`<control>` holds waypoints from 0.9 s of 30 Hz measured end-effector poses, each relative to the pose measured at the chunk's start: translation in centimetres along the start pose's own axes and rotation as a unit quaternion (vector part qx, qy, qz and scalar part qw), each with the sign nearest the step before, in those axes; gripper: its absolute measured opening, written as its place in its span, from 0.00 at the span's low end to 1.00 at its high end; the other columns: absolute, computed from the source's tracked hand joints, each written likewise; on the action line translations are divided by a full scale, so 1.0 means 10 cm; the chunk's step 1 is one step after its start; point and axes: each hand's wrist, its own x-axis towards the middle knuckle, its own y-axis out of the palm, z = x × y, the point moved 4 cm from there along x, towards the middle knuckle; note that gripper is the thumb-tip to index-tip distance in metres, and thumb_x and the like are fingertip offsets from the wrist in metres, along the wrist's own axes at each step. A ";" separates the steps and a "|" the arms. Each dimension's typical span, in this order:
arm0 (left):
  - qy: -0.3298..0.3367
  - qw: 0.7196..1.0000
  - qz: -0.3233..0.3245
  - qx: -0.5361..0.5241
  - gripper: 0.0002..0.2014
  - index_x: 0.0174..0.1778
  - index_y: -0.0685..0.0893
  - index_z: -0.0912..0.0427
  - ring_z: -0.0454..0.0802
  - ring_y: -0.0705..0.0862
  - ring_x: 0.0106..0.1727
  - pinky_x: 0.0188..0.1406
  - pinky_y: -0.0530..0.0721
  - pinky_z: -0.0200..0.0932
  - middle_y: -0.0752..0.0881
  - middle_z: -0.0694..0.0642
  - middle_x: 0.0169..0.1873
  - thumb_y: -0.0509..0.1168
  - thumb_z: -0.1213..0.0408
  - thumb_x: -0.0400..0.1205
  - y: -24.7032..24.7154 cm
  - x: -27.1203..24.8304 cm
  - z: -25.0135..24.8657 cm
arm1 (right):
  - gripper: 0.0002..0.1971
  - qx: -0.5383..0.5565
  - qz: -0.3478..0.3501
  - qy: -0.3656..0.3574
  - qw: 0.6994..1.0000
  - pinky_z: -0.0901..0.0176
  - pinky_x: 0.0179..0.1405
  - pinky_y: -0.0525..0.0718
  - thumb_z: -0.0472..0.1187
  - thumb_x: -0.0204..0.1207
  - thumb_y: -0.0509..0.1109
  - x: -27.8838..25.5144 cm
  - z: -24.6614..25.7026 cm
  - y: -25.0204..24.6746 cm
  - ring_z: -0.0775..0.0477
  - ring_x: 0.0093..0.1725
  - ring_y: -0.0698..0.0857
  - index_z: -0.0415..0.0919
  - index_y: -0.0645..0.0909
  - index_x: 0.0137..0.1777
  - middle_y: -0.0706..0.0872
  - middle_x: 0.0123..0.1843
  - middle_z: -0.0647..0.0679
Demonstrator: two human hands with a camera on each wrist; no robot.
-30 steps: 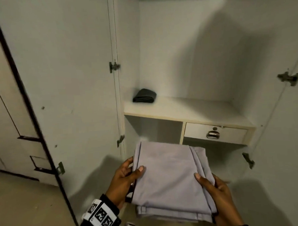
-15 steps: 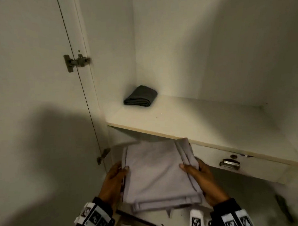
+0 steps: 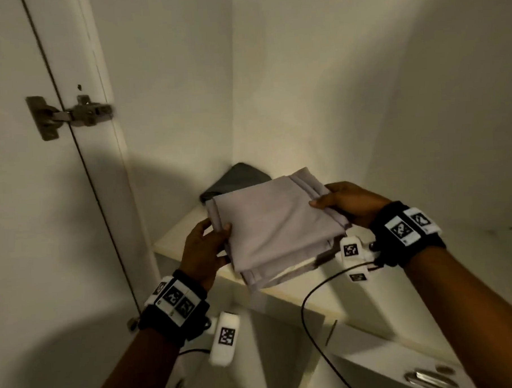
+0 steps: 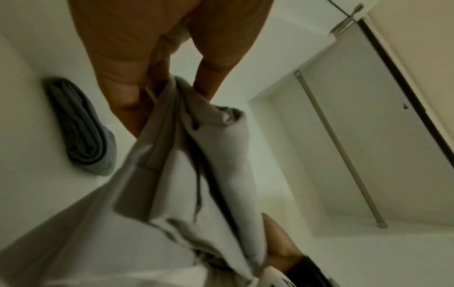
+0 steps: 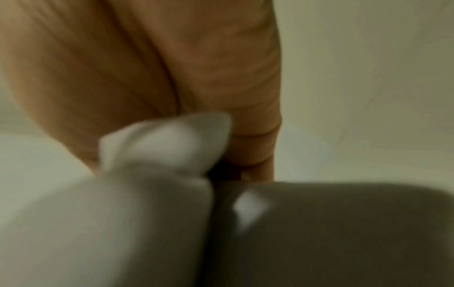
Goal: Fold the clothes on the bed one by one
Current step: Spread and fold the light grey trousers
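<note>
Overhead, pale wardrobe walls [image 3: 317, 88] enclose one cream shelf [image 3: 297, 297].

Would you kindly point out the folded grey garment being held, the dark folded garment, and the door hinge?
folded grey garment [image 3: 275, 222], head view, middle of its top face.
dark folded garment [image 4: 83, 134], left wrist view, its rolled folds.
door hinge [image 3: 69, 115], head view, its metal arm.

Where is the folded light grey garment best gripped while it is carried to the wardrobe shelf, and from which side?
By its two opposite side edges, one hand from each side, as shown: the left hand pinches the left edge, thumb on top, and the right hand pinches the right edge. The folded light grey garment is a flat stack of loose layers, so pinching through all layers likely keeps it folded.
</note>
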 end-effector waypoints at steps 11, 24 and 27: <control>-0.059 0.998 0.007 -0.033 0.27 0.76 0.73 0.61 0.61 0.85 0.60 0.41 0.90 0.58 0.83 0.65 0.69 0.67 0.79 0.81 0.27 2.24 0.10 | 0.14 -0.196 0.029 0.011 0.980 0.39 0.64 0.87 0.33 0.77 0.69 3.09 0.63 -0.10 0.31 0.61 0.86 0.36 0.85 0.61 0.87 0.65 0.32; -0.123 0.942 0.182 0.252 0.12 0.52 0.90 0.42 0.39 0.87 0.60 0.60 0.87 0.45 0.90 0.37 0.54 0.79 0.53 0.73 0.19 2.09 -0.48 | 0.32 -0.402 0.008 -0.113 0.909 0.55 0.71 0.70 0.56 0.81 0.73 3.82 0.52 0.40 0.36 0.77 0.76 0.38 0.74 0.79 0.78 0.78 0.40; 0.090 0.896 0.141 0.412 0.12 0.64 0.85 0.48 0.38 0.82 0.67 0.69 0.79 0.36 0.86 0.39 0.63 0.69 0.62 0.84 0.16 2.40 -0.65 | 0.36 -0.362 -0.015 -0.149 0.920 0.56 0.71 0.71 0.62 0.78 0.73 3.40 0.27 0.37 0.37 0.75 0.78 0.39 0.76 0.78 0.80 0.76 0.39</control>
